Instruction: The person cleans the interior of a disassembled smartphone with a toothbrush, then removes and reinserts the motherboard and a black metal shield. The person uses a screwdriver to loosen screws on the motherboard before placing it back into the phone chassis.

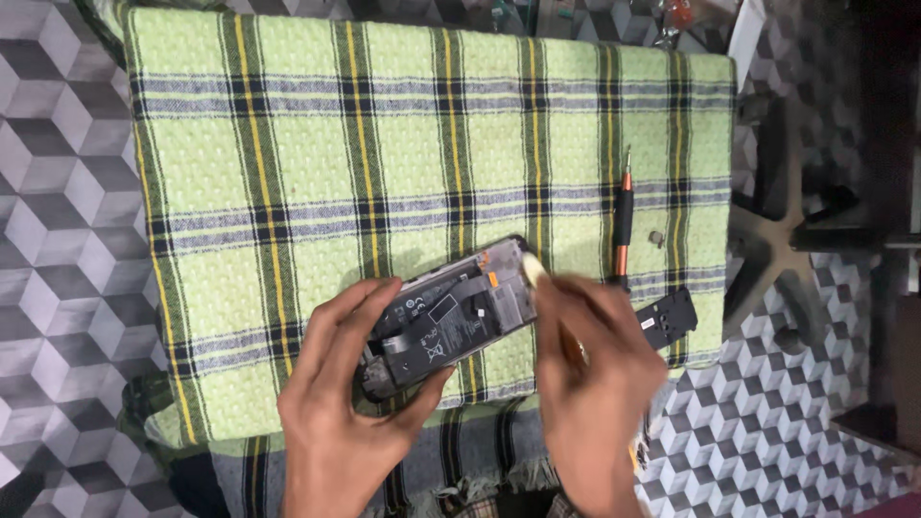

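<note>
At lower centre, the left hand (336, 412) grips an opened phone (449, 317) steady on the checked cloth (288, 173) while the right hand (595, 374) pinches a pale tool (533, 270) onto its top corner.

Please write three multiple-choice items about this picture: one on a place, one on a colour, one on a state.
1. Where does the screwdriver lie?
A. on the checked cloth
B. on the floor
C. in the left hand
2. What colour is the cloth mainly?
A. red
B. light green
C. white
3. How is the opened phone?
A. closed
B. back off, inner parts showing
C. lying untouched

Answers: 1 A, it rests on the cloth right of the phone. 2 B, green with dark and yellow stripes. 3 B, parts show while the left hand holds it and the right hand works a pale-tipped tool.
</note>
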